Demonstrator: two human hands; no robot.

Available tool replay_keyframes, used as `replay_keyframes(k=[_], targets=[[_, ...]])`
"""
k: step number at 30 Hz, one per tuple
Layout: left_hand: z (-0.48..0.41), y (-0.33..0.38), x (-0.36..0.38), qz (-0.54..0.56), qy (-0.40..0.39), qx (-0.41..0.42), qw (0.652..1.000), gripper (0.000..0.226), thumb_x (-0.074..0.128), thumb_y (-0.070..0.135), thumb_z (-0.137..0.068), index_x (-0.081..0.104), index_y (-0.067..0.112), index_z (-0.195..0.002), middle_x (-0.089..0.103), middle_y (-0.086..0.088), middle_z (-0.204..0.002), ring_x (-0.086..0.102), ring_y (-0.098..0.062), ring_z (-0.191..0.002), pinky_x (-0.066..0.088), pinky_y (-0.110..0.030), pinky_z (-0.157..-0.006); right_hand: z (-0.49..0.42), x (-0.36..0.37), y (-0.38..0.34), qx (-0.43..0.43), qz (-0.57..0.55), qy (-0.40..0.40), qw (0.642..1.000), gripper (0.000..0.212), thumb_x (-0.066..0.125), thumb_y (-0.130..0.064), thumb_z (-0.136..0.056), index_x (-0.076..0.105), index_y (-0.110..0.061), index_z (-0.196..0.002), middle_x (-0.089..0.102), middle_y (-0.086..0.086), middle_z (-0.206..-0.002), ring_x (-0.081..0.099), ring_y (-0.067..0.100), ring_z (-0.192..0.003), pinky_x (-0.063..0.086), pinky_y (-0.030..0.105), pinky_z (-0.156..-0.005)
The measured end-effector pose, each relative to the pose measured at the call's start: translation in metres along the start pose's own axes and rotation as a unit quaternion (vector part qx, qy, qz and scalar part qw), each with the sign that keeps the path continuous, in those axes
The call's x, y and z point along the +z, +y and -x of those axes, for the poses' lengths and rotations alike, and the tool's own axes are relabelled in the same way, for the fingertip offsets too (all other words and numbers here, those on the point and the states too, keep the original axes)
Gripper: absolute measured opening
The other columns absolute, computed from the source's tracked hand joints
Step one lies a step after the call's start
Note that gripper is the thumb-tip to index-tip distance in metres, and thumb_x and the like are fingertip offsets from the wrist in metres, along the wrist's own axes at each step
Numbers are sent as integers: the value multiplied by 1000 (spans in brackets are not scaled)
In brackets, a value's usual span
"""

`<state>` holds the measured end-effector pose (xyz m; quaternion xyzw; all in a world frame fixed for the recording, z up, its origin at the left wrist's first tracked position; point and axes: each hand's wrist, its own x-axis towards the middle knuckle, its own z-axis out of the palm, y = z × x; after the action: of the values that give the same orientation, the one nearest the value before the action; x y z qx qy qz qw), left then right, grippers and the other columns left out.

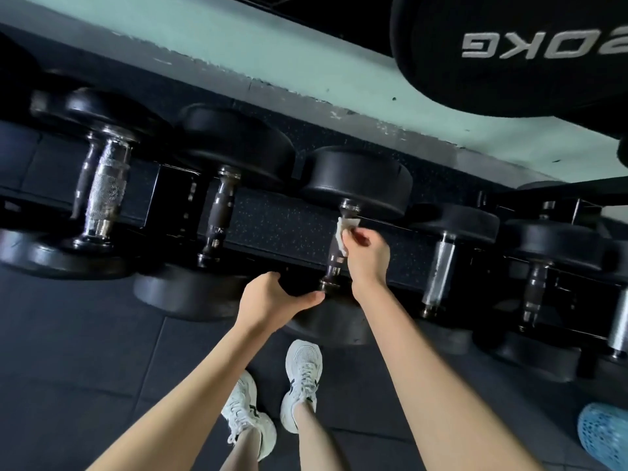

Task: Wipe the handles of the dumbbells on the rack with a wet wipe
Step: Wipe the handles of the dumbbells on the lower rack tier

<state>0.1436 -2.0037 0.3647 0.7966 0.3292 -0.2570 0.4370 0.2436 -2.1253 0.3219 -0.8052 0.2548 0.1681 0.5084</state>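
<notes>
Sneakers, white, stand on the dark rubber floor just short of the middle dumbbell, with both bare forearms reaching up over them. I see my left hand cupped over the near head of that dumbbell, fingers and thumb curved round its rim. Just beyond it, my right hand pinches the wet wipe against the dumbbell's handle, at the end of the bar close to the far head. The lower stretch of the handle shows bare and dark.

Open room lies between this handle and its neighbours. Left of the middle dumbbell is a slim dark-handled one, and farther left a heavy one with a knurled chrome grip. Right of it sit two more, one chrome-handled and one dark-handled. All rest across the black rack, heads close together, handles well apart.

Low and right of the middle dumbbell, at the frame edge, is a blue mesh thing; I cannot tell what it holds. Past the rack runs a scuffed pale green wall, and above right hangs a large black weight plate.
</notes>
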Motion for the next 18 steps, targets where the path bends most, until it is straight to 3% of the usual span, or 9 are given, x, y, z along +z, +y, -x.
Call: replay_keyframes(k=[2, 4, 7, 9, 12, 15, 17, 18], targets=[[-2, 1, -1, -4, -8, -8, 1000, 41, 79, 50, -65, 57, 16, -69, 61, 7, -70, 57, -10, -69, 44, -21, -59, -7, 3, 3, 4, 4, 2, 1000, 20, 69, -20, -84, 68, -8, -100, 69, 0, -91, 65, 12, -83, 48, 16, -70], [-1, 2, -2, 5, -5, -10, 1000, 40, 80, 48, -66, 52, 19, -67, 55, 12, -68, 55, -11, -73, 46, -23, -65, -9, 9, 6, -1, 23, -6, 1000, 13, 66, -20, -86, 71, -8, -88, 68, 0, -78, 61, 10, -72, 46, 20, -66], [2, 2, 0, 47, 16, -10, 999, 38, 80, 40, -69, 65, 12, -90, 47, 18, -69, 49, -9, -81, 35, -12, -58, -9, 20, 9, -67, 108, 48, 991, 25, 61, -21, -89, 64, -1, -74, 60, 5, -68, 51, 15, -65, 37, 25, -62], [3, 1, 2, 58, 16, -8, 998, 60, 80, 41, -69, 63, 1, -110, 66, 5, -92, 58, -17, -93, 36, -17, -64, -10, 29, 4, -94, 160, 97, 978, 29, 58, -22, -91, 63, 3, -77, 63, 13, -75, 50, 20, -69, 27, 22, -63], [2, -3, 4, 60, 25, -4, 998, 68, 79, 44, -69, 60, 1, -118, 64, -6, -119, 57, -19, -112, 34, -17, -78, -10, 40, -8, -97, 160, 161, 969, 30, 56, -24, -92, 65, 5, -85, 68, 17, -85, 59, 27, -80, 26, 20, -62], [0, -5, 4, 61, 21, -6, 998, 54, 81, 41, -68, 65, 5, -106, 66, 3, -99, 60, -16, -103, 36, -19, -71, -16, 41, -10, -27, 52, 157, 986, 26, 63, -23, -88, 67, -2, -73, 67, 10, -77, 61, 22, -75, 40, 26, -64], [-1, -3, 0, 60, 11, -13, 998, 33, 83, 42, -65, 62, 20, -77, 57, 15, -78, 60, -7, -82, 41, -21, -64, -22, 36, -10, 29, -73, 106, 991, 21, 71, -15, -82, 66, -11, -61, 65, 2, -66, 62, 16, -69, 46, 23, -63], [-2, -4, 0, 59, 6, -17, 998, 35, 84, 43, -63, 54, 24, -67, 54, 16, -72, 56, -2, -72, 42, -21, -64, -25, 31, -10, 53, -113, 79, 989, 17, 74, -12, -79, 67, -13, -63, 66, 1, -66, 64, 17, -70, 48, 22, -64]])
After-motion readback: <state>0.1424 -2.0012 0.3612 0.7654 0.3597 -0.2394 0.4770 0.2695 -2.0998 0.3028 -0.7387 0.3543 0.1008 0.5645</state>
